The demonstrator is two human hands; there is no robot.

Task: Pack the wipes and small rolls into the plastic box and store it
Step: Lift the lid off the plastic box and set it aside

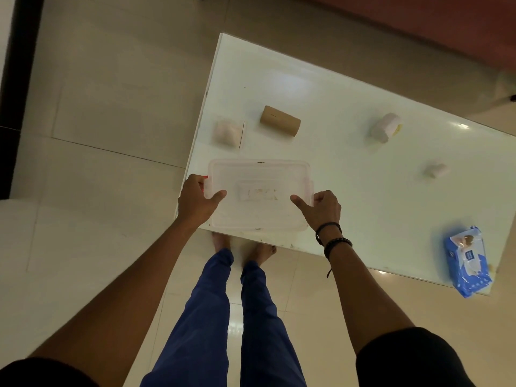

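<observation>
A clear plastic box (258, 174) with its lid on lies at the near left corner of the white table (349, 191). My left hand (196, 201) grips its left end, thumb on the lid. My right hand (321, 208) grips its right end the same way. A brown cardboard roll (280, 120) lies beyond the box, with a small pale packet (228, 132) to its left. A white roll (384, 127) and a smaller white roll (435, 170) lie further right. A blue wipes pack (467, 261) hangs over the table's near right edge.
Pale floor tiles (111, 135) surround the table. My legs in blue trousers (229, 303) and bare feet stand at the table's near edge, just under the box. A reddish surface (418, 20) runs along the far side.
</observation>
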